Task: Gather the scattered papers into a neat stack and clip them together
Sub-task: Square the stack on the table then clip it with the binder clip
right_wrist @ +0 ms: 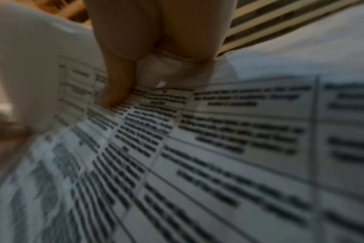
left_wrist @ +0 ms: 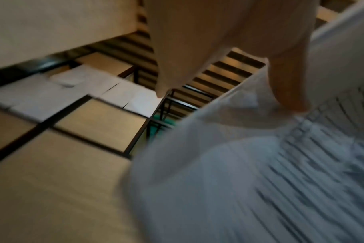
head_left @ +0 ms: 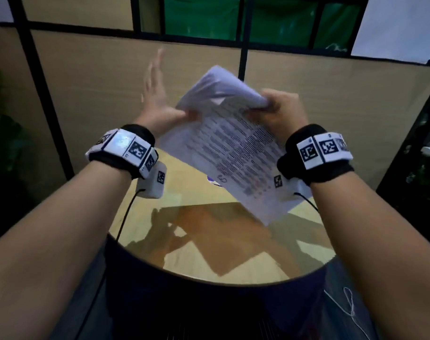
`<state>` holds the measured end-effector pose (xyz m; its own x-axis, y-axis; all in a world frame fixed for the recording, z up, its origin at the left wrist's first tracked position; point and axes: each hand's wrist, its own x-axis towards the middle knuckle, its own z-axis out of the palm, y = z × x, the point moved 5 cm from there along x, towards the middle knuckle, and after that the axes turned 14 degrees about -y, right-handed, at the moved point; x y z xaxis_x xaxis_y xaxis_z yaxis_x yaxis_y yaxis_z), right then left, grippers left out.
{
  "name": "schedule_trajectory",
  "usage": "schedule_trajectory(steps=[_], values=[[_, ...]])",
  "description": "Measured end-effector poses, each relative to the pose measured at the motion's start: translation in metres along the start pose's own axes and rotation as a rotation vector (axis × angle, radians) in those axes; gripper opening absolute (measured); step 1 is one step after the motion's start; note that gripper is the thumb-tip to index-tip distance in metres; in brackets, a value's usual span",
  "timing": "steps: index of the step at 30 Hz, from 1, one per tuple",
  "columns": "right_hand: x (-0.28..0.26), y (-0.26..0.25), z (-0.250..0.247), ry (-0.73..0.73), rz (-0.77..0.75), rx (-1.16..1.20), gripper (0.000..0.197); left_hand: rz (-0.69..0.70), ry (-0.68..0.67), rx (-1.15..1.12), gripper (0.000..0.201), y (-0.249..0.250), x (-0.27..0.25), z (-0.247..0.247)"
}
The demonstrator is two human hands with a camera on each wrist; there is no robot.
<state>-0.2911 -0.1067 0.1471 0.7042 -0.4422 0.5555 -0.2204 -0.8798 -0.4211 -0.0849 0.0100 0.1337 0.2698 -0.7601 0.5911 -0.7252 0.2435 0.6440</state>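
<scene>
a sheaf of white printed paper sheets [head_left: 223, 148] is held above the round glossy wooden table [head_left: 233, 253], pinched by the right hand [head_left: 280, 109] and thumb-pinched by the flat-fingered left hand [head_left: 160, 104], apparently for squaring.

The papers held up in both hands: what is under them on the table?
Under the papers show bare table, their shadow, and a small purple thing, mostly covered, so it cannot be identified.
</scene>
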Motion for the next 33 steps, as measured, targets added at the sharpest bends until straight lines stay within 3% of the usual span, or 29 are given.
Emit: schedule_trajectory(steps=[1, 3, 4, 5, 6, 8, 10, 12, 13, 16, 18, 21, 23, 25, 29, 33], values=[[0.002, -0.008, 0.002, -0.034, -0.024, -0.199, 0.013, -0.015, -0.096, -0.013, 0.111, 0.000, 0.000, 0.006], [0.002, -0.016, 0.007, -0.045, -0.042, -0.359, 0.021, -0.026, -0.259, -0.126, 0.054, 0.001, -0.005, 0.022], [0.000, -0.018, 0.009, -0.019, -0.066, -0.352, 0.024, -0.026, -0.267, -0.182, 0.025, 0.000, -0.008, 0.026], [-0.004, -0.017, 0.010, 0.036, -0.092, -0.337, 0.025, -0.023, -0.252, -0.214, 0.020, -0.002, -0.011, 0.028], [-0.007, -0.011, 0.010, 0.099, -0.095, -0.344, 0.029, -0.024, -0.233, -0.237, 0.035, -0.006, -0.014, 0.030], [-0.018, 0.012, 0.010, 0.154, 0.073, -0.404, 0.068, -0.081, -0.199, -0.351, 0.047, -0.022, -0.021, 0.030], [-0.038, 0.040, 0.002, 0.273, 0.263, -0.330, 0.106, -0.147, -0.141, -0.466, 0.037, -0.040, -0.027, 0.023], [-0.061, 0.065, -0.004, 0.435, 0.397, -0.187, 0.124, -0.204, -0.078, -0.564, 0.020, -0.056, -0.034, 0.013], [-0.069, 0.081, -0.004, 0.472, 0.448, -0.077, 0.129, -0.222, -0.061, -0.605, 0.015, -0.061, -0.037, 0.009], [-0.075, 0.118, 0.013, 0.343, 0.399, 0.604, 0.144, -0.211, -0.108, -0.686, 0.047, -0.068, -0.042, 0.004], [-0.076, 0.128, 0.025, 0.181, 0.385, 0.918, 0.125, -0.219, -0.160, -0.692, 0.054, -0.070, -0.044, 0.007], [-0.079, 0.128, 0.030, 0.015, 0.374, 0.996, 0.082, -0.261, -0.162, -0.662, 0.031, -0.072, -0.047, 0.009], [-0.079, 0.129, 0.029, 0.026, 0.386, 0.902, 0.058, -0.267, -0.143, -0.611, 0.017, -0.072, -0.049, 0.011], [-0.078, 0.128, 0.028, 0.096, 0.389, 0.854, 0.030, -0.258, -0.146, -0.585, 0.016, -0.072, -0.049, 0.014], [-0.082, 0.127, 0.032, 0.134, 0.354, 0.871, 0.026, -0.277, -0.172, -0.591, 0.028, -0.082, -0.053, 0.017], [-0.102, 0.128, 0.050, 0.052, 0.430, 0.807, 0.042, -0.391, -0.303, -0.555, 0.071, -0.108, -0.073, 0.031]])
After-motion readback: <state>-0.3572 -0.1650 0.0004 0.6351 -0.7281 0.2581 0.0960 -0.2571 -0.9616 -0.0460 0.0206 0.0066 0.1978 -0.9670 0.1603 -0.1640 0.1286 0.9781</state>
